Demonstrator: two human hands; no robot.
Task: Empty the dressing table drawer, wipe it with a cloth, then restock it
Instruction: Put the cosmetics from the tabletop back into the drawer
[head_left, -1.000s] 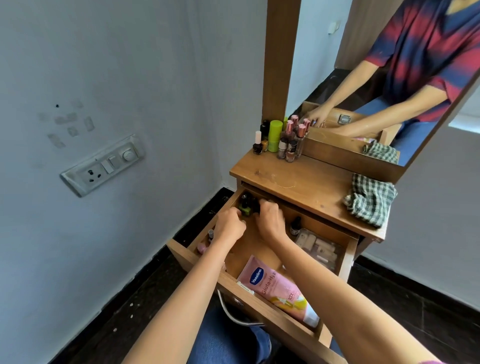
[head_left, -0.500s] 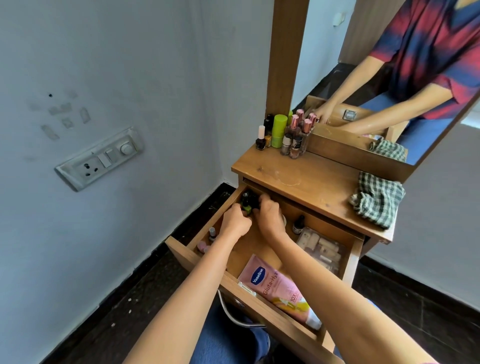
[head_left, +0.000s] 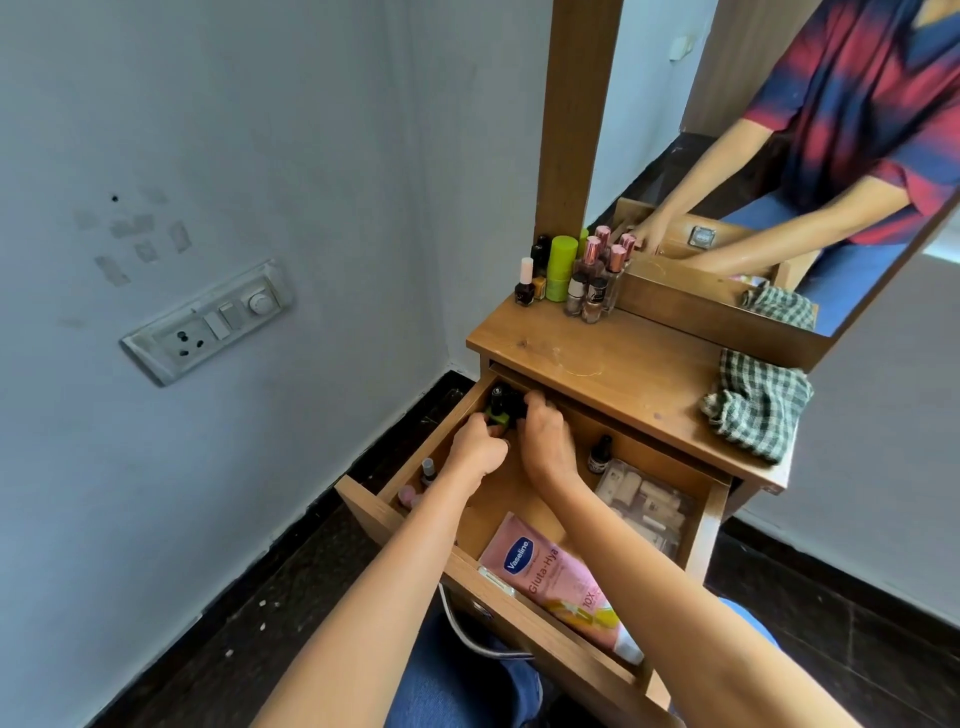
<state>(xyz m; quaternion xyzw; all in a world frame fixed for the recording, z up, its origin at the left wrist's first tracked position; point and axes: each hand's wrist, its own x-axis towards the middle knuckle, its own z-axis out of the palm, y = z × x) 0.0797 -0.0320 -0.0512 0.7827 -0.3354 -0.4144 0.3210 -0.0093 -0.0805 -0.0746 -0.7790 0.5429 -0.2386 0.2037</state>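
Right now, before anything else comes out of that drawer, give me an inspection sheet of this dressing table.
Surface: wooden tabletop, faintly scratched; drawer open below it.
Job's things: checked cloth on the tabletop's right end. In the drawer: pink Vaseline tube, clear case, small dark bottle, little bottles along the left wall, dark bottles in the back left corner.
Clutter: nail polish bottles and a green tube stand at the tabletop's back left.
Grippers: left hand and right hand both curl round the dark bottles.
Cables: nothing seen.
Surroundings: mirror behind, switch panel on the left wall, dark floor.
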